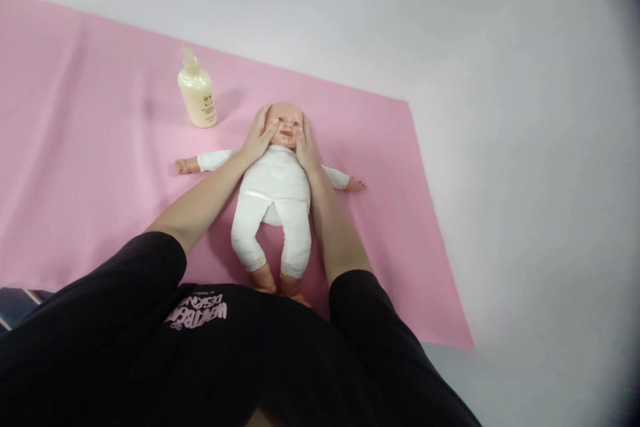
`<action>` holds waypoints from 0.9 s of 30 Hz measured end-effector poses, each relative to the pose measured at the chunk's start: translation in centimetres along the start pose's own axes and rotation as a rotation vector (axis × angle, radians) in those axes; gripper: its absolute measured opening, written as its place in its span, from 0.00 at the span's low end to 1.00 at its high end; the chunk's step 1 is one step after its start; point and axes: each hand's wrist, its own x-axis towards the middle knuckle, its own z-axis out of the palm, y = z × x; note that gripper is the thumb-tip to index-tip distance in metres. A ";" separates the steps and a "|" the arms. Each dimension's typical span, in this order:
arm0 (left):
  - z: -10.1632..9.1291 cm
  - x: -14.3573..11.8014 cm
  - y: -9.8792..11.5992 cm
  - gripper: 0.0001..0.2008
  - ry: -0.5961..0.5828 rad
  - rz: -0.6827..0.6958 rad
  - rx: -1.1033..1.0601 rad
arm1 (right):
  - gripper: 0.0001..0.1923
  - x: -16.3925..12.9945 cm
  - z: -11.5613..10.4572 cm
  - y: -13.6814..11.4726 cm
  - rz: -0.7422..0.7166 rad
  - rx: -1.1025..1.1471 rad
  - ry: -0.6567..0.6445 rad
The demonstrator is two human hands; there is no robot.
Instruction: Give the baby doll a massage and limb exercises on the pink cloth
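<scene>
A baby doll (276,200) in a white suit lies on its back on a pink cloth (100,180), arms spread, feet toward me. My left hand (259,137) rests against the left side of the doll's head (285,121), thumb on its cheek. My right hand (306,147) presses the other cheek. Both hands cup the face from either side with fingers extended.
A cream-coloured lotion bottle (197,91) with a pump top stands on the cloth, left of the doll's head. The cloth lies on a white surface (525,180) that extends right and behind. My black sleeves and shirt fill the bottom of the view.
</scene>
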 end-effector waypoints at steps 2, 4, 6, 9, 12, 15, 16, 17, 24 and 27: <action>0.0 0.0 0.0 0.51 0.004 0.002 -0.014 | 0.63 0.1 0.0 0.1 0.022 0.006 0.017; 0.1 0.0 0.1 0.51 0.009 0.001 -0.028 | 0.61 0.1 0.1 0.0 0.041 0.012 0.027; 0.1 0.0 0.3 0.52 0.015 -0.003 -0.035 | 0.62 0.0 0.2 -0.2 0.047 0.014 0.027; 0.2 -0.1 0.7 0.52 0.016 0.000 -0.039 | 0.64 -0.1 0.3 -0.4 0.055 0.012 0.030; 0.1 -0.1 0.9 0.50 0.013 0.004 -0.038 | 0.64 -0.2 0.3 -0.8 0.075 0.017 0.036; 0.1 -0.1 0.7 0.51 0.001 -0.005 -0.012 | 0.64 -0.4 0.4 -1.2 0.089 0.009 0.037; 0.1 -0.1 0.6 0.52 -0.004 -0.006 -0.003 | 0.63 -0.5 0.4 -1.4 0.095 0.004 0.038; 0.1 -0.1 0.4 0.52 -0.008 -0.005 0.003 | 0.61 -0.6 0.4 -1.6 0.102 0.001 0.037; 0.2 -0.2 0.8 0.51 0.005 0.011 -0.018 | 0.59 -0.6 0.5 -1.6 0.075 0.011 0.053; 0.2 -0.2 1.0 0.50 0.002 0.002 -0.017 | 0.58 -0.3 0.5 -1.1 0.040 0.006 0.047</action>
